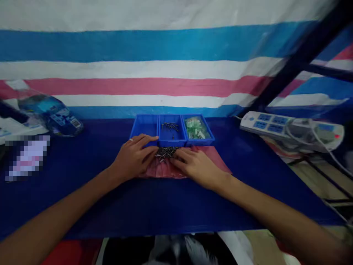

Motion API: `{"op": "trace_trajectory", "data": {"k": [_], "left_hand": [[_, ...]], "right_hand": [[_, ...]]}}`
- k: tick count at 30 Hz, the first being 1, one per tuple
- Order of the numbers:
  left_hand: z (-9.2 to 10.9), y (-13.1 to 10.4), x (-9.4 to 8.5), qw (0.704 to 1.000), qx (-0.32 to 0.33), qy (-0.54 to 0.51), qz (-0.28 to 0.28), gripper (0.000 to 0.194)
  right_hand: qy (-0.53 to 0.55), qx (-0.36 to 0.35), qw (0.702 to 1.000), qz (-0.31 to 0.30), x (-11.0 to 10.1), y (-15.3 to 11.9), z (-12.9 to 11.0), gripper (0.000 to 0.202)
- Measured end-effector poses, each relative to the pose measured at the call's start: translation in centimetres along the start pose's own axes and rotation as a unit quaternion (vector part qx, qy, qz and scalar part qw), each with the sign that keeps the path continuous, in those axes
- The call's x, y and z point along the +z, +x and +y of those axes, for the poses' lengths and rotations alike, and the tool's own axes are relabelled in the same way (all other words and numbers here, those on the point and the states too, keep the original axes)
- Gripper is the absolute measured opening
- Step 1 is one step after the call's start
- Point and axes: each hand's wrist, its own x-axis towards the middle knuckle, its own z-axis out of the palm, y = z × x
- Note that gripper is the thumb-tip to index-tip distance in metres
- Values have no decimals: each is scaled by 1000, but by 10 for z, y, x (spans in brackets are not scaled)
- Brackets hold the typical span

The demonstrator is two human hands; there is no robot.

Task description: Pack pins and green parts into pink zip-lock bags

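A pile of thin dark metal pieces that look like screws (165,153) lies on a red plastic bag (172,172) on the blue table. My left hand (135,156) is at the pile's left side, fingers apart, its upper fingertips near the front edge of the left blue bin (145,124). On the other side, my right hand (194,163) has its fingers bent together against the pile; their tips are partly hidden. More of the dark pieces (171,127) lie in the middle bin (173,142). Small green-and-clear bags (196,128) fill the right bin (200,141).
A white power strip (292,129) with a cable stands at the right edge of the table (165,213). A large plastic bottle (59,114) lies at the back left. Behind the bins hangs a striped sheet (160,70), with a dark metal frame (286,70) at right.
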Motion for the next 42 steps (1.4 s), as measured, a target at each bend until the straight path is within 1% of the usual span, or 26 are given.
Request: {"op": "trace_trajectory", "data": {"k": [2,5,9,12,16,22,28,31,33,34,35,36,37,39,40,41,42], "left_hand": [[0,0,-1,1000,3,2,5,16],[1,0,-1,1000,7,4,10,16],[1,0,-1,1000,8,1,15,16],[0,0,-1,1000,7,4,17,15],[-1,-1,1,1000,2,2,17,15],[0,0,2,1000,4,2,16,14],[0,0,0,1000,5,3,16,15],[0,-1,0,1000,2,4,12,16],[0,-1,0,1000,1,0,12,16],[0,0,0,1000,0,-2,15,16],[0,0,0,1000,0,-3,17,16],[1,0,0,1000,1,-4,19,16],[1,0,0,1000,1,-3,21,16],[1,0,-1,1000,4,0,23,16],[1,1,-1,1000,5,1,23,16],[1,1,-1,1000,5,2,21,16],[2,1,-1,1000,5,1,19,16]], "right_hand": [[-18,-22,999,28,-2,-1,3,18],[-33,-36,998,41,-6,-2,7,22],[-34,-31,999,0,-6,0,7,24],[-40,-29,999,-20,-4,2,3,18],[-49,-35,998,-16,-1,4,0,13],[-54,-44,998,-4,-2,5,2,16],[-51,-1,998,-30,-6,6,-3,17],[-40,7,999,-19,-9,5,-3,18],[23,35,999,14,-12,4,-2,19],[89,67,993,36,-13,4,-2,18],[175,109,977,59,-15,4,-2,17],[272,158,946,79,-17,4,-3,16],[368,204,902,92,-19,4,-4,14],[524,270,800,108,-23,5,-5,12],[572,284,759,127,-24,5,-5,11],[600,288,730,154,-25,6,-4,9],[609,287,716,186,-25,6,-4,7]]}}
